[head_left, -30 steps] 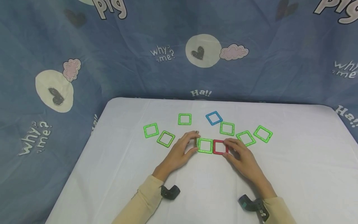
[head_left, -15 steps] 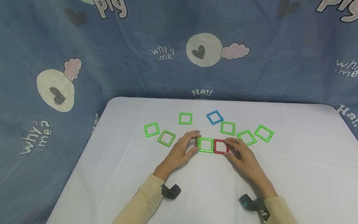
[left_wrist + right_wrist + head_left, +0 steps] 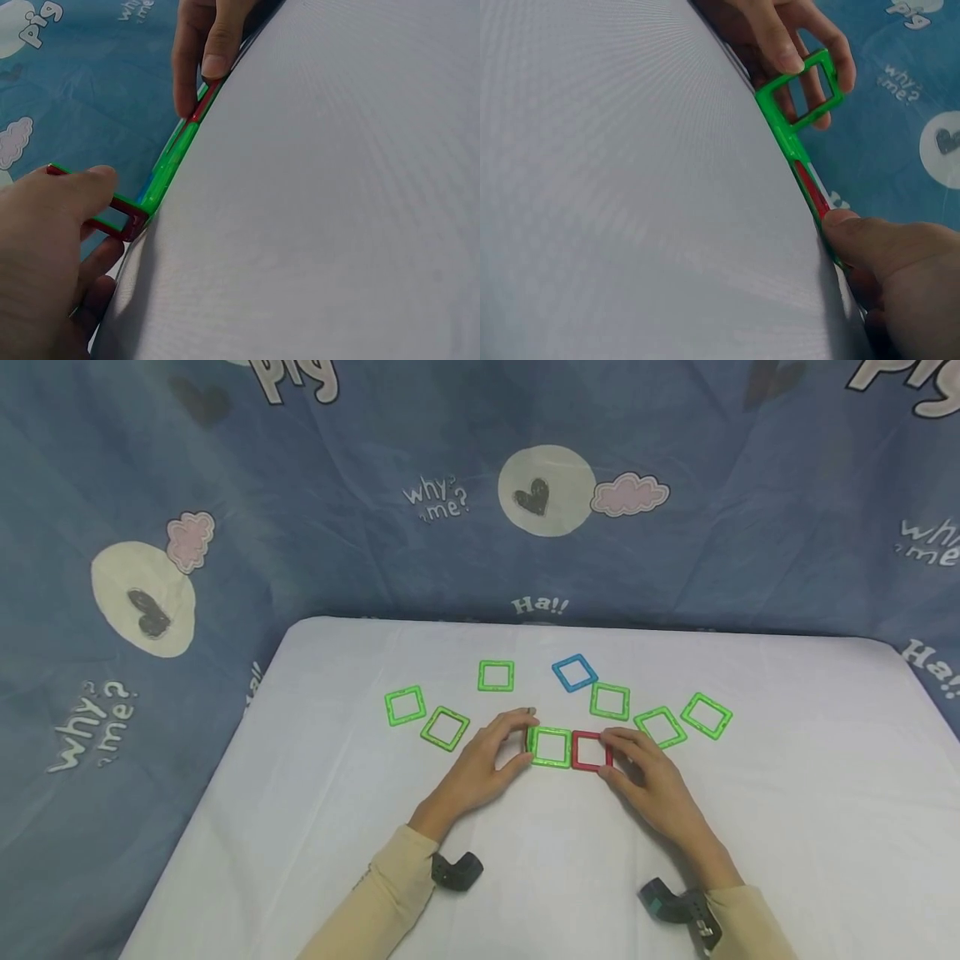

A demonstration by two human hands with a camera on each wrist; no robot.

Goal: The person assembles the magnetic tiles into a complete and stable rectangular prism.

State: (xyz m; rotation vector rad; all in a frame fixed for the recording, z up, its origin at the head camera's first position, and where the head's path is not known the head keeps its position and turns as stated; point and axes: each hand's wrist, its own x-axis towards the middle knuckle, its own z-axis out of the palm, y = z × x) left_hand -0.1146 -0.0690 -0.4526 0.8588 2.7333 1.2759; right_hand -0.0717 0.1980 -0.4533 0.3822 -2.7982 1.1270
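Note:
A green square frame lies flat on the white table, side by side with a flat red square frame. My left hand pinches an upright square frame by opposite edges, at the left end of the flat pair. It looks green in the right wrist view and dark red with a green rim in the left wrist view; whether it is one piece or two I cannot tell. At the pair's other end, my right hand pinches the red frame between thumb and fingers, hiding its right edge.
Behind the hands lie several loose green frames and a blue frame, its corner near another green frame. Two green frames are left of my left hand. A printed blue cloth hangs behind the table.

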